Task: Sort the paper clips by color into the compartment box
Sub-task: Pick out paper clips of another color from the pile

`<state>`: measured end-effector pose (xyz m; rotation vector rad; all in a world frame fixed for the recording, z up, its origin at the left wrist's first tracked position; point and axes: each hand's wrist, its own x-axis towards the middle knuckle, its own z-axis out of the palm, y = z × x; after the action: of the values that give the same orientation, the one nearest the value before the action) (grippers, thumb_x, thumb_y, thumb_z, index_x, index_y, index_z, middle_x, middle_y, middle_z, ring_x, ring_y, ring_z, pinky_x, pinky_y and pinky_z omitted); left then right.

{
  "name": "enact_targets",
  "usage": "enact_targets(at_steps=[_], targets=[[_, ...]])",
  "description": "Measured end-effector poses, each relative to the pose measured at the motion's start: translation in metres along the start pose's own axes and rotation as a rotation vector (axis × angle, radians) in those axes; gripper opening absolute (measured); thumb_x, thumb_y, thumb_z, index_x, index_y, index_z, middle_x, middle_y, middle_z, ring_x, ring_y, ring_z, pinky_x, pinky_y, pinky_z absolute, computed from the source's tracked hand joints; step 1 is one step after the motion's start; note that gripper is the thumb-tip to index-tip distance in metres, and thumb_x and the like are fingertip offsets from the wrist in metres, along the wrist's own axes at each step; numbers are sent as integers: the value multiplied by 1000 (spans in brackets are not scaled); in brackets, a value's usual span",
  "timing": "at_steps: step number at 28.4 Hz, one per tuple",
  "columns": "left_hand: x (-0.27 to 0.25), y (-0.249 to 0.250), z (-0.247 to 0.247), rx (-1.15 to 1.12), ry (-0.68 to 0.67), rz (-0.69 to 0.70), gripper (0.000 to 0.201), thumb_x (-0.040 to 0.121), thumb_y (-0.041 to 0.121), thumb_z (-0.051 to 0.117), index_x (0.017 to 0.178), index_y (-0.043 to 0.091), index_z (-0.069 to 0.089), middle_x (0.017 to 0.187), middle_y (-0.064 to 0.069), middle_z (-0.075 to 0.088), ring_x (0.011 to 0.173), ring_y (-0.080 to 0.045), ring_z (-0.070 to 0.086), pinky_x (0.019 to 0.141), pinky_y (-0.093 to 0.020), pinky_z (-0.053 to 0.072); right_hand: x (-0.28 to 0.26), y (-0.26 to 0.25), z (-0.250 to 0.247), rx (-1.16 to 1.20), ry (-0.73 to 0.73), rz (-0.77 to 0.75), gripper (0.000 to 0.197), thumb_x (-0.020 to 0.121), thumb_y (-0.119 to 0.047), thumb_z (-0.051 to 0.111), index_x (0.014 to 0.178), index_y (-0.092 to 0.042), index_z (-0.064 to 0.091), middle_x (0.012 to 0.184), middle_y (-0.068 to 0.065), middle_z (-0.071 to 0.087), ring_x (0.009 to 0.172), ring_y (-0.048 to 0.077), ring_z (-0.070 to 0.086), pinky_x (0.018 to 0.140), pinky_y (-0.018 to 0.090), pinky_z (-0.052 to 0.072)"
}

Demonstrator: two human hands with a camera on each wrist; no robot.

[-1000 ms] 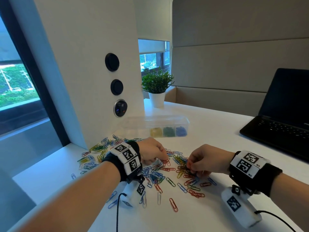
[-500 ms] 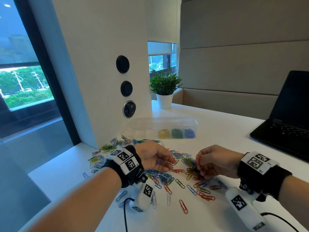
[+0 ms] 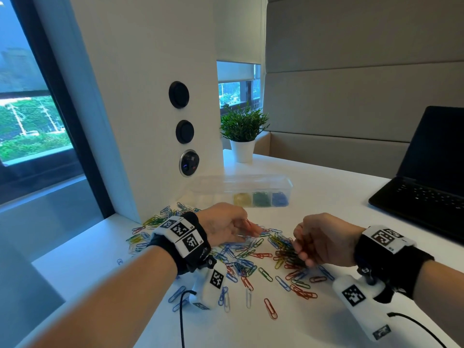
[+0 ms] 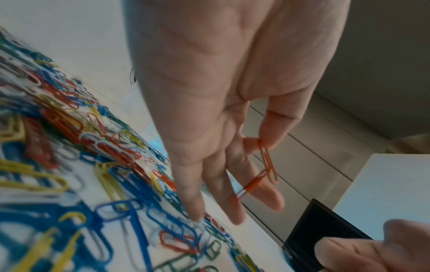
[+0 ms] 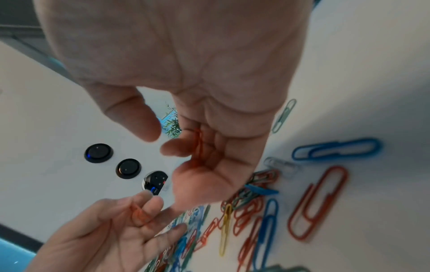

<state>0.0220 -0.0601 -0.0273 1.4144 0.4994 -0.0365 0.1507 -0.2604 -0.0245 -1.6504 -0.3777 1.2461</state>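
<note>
Item: paper-clip sort, in progress.

Near: the white desk (image 3: 339,187) carries a loose spread of paper clips (image 3: 247,263) in red, blue, green, yellow and white, unsorted, lying between and in front of both hands. Single strays lie nearest the viewer, among them one red clip (image 3: 270,308).

Left hand (image 3: 226,226): thumb and forefinger pinch a short string of red clips (image 4: 267,163); the other fingers reach straight down to the pile.

Right hand (image 3: 324,238): fingers curled over the heap, a red clip (image 5: 198,142) held within them.

Far: the clear compartment box (image 3: 242,190) stands against the white panel, well apart from the pile. Three neighbouring compartments at its right end hold yellow, green and blue clips; the rest look empty.

Judgement: early to middle stage. Three colours are started, no red or white batch shows in the box, and most clips remain on the desk. Red appears to be the colour in hand.

Writing: none legible. Wristbands and cameras bear square black-and-white coded markers only; their small print is too fine to read.
</note>
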Motion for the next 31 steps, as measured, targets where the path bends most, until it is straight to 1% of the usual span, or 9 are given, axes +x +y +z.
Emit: enact_targets(at_steps=[3,6,9,12,14,19,23,28,31], targets=[[2,1,11,38,25,-14,9,99,3,36,94,6,42,72,-13,61,69,-26,61,68,-37,54,1,-1,2,-167,55,12,8,81,-6,52,73,-7,49,63,9,48,51,18,42,47,25,37],[6,3,21,391,62,-10,17,96,1,36,86,11,46,61,-3,43,54,-14,39,50,-24,36,1,0,3,-636,136,-54,15,91,-16,59,77,-10,61,58,0,50,49,13,42,46,24,37],[8,6,26,1072,-12,60,8,95,22,56,94,17,62,78,5,56,64,-9,49,59,-21,42,-5,-2,7,-1049,137,-171,11,89,-26,64,92,-21,73,67,-11,58,52,5,48,49,17,42],[12,2,29,1383,-42,110,22,85,30,71,104,18,71,102,7,58,90,-11,54,80,-25,45,-8,-2,13,-1247,110,-280,11,86,-28,69,95,-27,76,64,-17,53,58,0,47,53,9,35],[14,-1,32,1420,-33,143,22,82,29,75,102,18,73,104,6,62,95,-13,57,83,-26,48,-8,-2,15,-1316,96,-333,13,85,-27,70,96,-27,76,65,-18,52,60,0,46,54,7,32],[19,-3,41,1496,-48,134,11,85,19,71,90,10,75,92,-2,71,78,-13,59,68,-24,46,-2,2,14,-1397,53,-362,16,83,-28,72,98,-25,77,70,-20,57,63,-2,50,61,7,36],[21,-5,45,1536,-97,73,13,87,9,61,82,2,70,75,-7,60,65,-17,52,55,-22,42,1,5,16,-1434,58,-362,15,87,-25,67,98,-22,76,73,-18,56,76,6,53,71,18,41],[15,3,34,1301,-77,92,19,93,24,61,91,8,71,83,-2,64,72,-11,54,63,-17,44,-2,5,12,-1410,53,-356,7,90,-26,61,87,-29,66,76,-17,53,75,5,50,68,16,38],[7,6,25,1044,-57,50,16,94,26,63,83,15,67,65,1,55,52,-9,48,54,-21,44,0,6,10,-1378,90,-379,13,89,-33,64,95,-26,73,75,-20,54,73,1,49,63,13,37]])
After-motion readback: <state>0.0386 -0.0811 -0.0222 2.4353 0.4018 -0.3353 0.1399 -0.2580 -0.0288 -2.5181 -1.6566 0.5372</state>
